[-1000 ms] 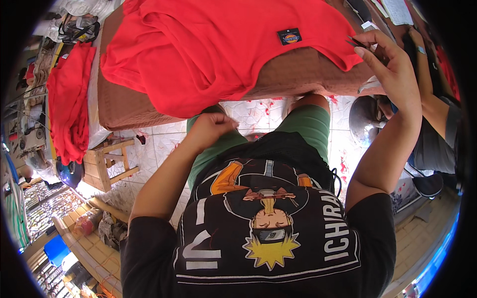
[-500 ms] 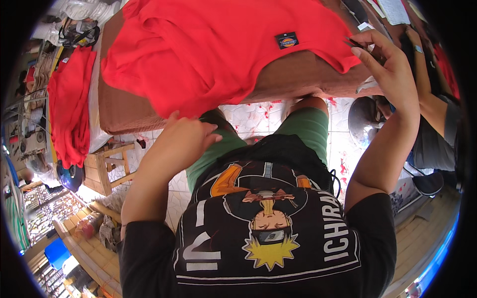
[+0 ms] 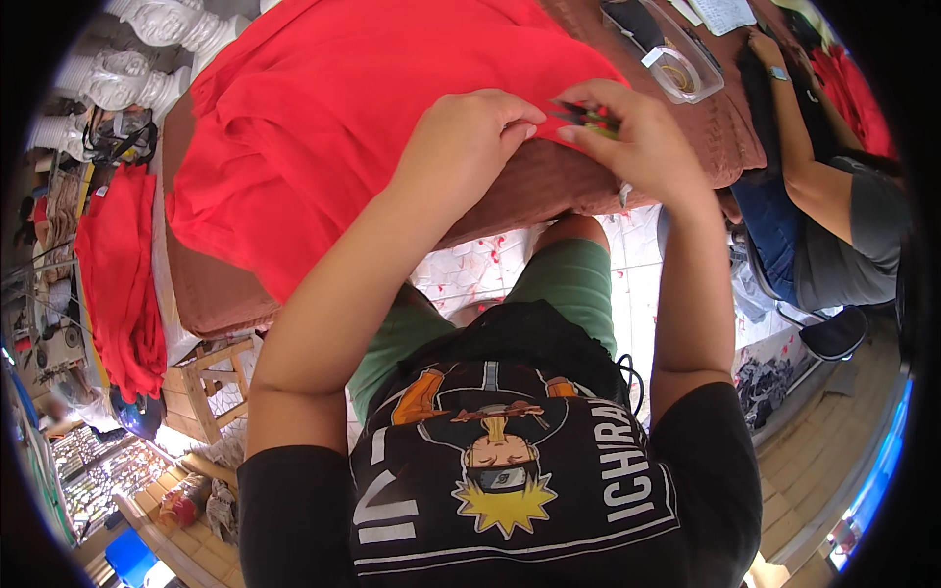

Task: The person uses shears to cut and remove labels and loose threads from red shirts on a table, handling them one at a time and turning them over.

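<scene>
A red garment [image 3: 333, 118] lies spread in loose folds over the brown-covered table [image 3: 221, 304]. My left hand [image 3: 466, 137] reaches across it, thumb and forefinger pinched together on its near right edge. Just right of those fingertips, my right hand [image 3: 642, 137] is closed around small dark thread snips [image 3: 593, 120] with a yellowish-green part. The blades point left toward my left hand, close to the red cloth. Whether they touch the cloth or a thread I cannot make out.
A clear plastic box [image 3: 691, 83] holding small items sits at the table's far right. Another person's arm [image 3: 799, 127] rests by dark cloth there. Red garments [image 3: 123, 279] hang at the left, near white busts [image 3: 113, 78] and a wooden stool [image 3: 196, 397].
My left hand has moved up and right from the garment's near left edge to its right edge. My right hand has come left with the snips. The dark label is no longer visible.
</scene>
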### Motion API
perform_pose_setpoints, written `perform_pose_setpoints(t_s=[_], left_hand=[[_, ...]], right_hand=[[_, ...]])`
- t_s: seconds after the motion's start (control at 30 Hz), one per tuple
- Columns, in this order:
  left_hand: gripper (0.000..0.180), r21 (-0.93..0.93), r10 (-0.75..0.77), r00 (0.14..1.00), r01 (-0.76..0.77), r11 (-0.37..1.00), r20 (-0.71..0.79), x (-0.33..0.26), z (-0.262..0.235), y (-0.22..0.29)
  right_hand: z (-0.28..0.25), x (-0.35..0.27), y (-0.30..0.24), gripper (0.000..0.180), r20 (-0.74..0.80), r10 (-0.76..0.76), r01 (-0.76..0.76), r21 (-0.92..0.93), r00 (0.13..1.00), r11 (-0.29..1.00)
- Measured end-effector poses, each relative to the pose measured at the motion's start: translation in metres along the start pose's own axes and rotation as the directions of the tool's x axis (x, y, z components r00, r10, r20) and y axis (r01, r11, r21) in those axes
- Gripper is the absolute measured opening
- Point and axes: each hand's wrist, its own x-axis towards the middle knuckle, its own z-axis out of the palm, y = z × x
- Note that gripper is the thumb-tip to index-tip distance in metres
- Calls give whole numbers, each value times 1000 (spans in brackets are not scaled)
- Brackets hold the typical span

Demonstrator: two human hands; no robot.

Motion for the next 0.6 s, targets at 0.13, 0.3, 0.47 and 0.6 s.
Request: perform_pose_setpoints(t_s=[0.13, 0.3, 0.47, 0.6], left_hand=[[22, 73, -140, 989, 144, 987, -48, 4, 37, -24], [23, -16, -283, 958, 282, 959, -55, -1, 44, -24], [18, 15, -288, 957, 288, 957, 10, 8, 36, -25], [15, 128, -271, 960, 262, 957, 64, 16, 27, -22]], right_hand=[[23, 9, 13, 36, 74, 33, -43, 140, 997, 989], [34, 12, 30, 30, 86, 32, -51, 222, 996, 974], [41, 12, 40, 28, 71, 38, -58, 306, 997, 950], [40, 14, 45, 21, 80, 38, -70, 450, 996, 890]])
